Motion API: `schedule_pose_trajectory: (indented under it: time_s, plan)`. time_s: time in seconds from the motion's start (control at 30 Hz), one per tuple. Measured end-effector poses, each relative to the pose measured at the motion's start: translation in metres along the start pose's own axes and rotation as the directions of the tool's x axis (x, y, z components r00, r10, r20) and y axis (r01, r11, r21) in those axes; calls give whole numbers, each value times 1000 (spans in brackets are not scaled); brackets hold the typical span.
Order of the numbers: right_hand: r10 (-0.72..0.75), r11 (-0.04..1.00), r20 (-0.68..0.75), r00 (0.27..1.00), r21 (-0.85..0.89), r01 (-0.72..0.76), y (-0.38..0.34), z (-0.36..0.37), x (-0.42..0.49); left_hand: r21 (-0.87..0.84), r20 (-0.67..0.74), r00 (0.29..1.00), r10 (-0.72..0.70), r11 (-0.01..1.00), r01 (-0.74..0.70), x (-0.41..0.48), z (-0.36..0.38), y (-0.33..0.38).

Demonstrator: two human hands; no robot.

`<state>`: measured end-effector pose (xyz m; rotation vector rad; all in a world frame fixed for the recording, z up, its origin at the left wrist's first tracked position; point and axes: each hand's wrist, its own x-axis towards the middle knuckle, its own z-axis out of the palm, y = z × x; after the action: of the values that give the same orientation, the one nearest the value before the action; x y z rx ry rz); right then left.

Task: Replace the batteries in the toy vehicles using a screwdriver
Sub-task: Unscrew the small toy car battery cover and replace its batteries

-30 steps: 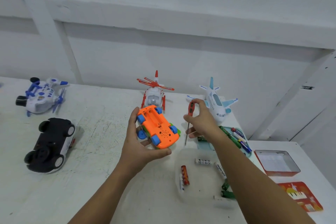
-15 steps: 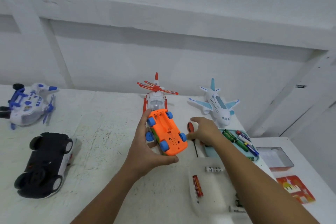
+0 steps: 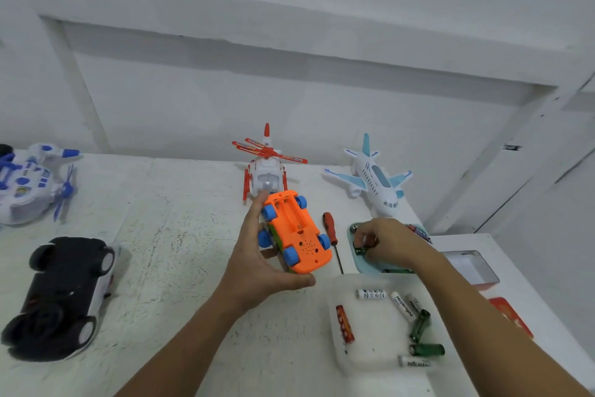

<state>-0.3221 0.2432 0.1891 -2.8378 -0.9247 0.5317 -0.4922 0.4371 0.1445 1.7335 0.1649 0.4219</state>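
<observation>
My left hand (image 3: 257, 263) holds an orange toy car (image 3: 294, 230) with blue wheels upside down above the table; its battery bay is open and looks empty. A red-handled screwdriver (image 3: 331, 235) lies on the table just right of the car, untouched. My right hand (image 3: 384, 243) reaches into a light blue tray (image 3: 360, 263) of batteries, with fingers pinched on a green battery (image 3: 359, 250). A clear tray (image 3: 370, 329) nearer to me holds several loose batteries.
A red and white toy helicopter (image 3: 267, 171) and a white and blue toy plane (image 3: 375, 179) stand at the back. An upside-down black toy car (image 3: 61, 293) and a white and blue toy (image 3: 29, 181) lie left. A tin (image 3: 470, 268) and its red lid (image 3: 510, 316) sit right.
My right hand laid the screwdriver on the table beside the car and moved right into the blue tray, closing on a battery. The left hand kept hold of the orange car.
</observation>
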Motion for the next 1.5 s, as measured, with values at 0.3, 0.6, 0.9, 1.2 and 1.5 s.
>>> schedule_pose_trajectory:
  time_s: [0.3, 0.6, 0.9, 1.2, 1.5]
  plan:
    - [30, 839, -180, 983, 540, 73, -10, -8, -9, 25, 0, 1000, -3, 1000, 3, -4, 4, 1]
    - [-105, 550, -430, 897, 726, 413, -89, -23, -29, 35, -6, 999, 47, 998, -47, -5, 11, 5]
    - [-162, 695, -407, 899, 600, 397, -94, -15, -29, 62, -26, 997, 78, 995, -76, -4, 14, 16]
    - [-39, 604, -406, 913, 718, 345, -88, -18, -30, 117, -21, 993, 117, 987, -114, 0, 25, 23]
    - [-79, 139, -183, 980, 971, 193, -41, -24, -23, 32, -33, 992, 118, 993, -117, 16, 42, 27]
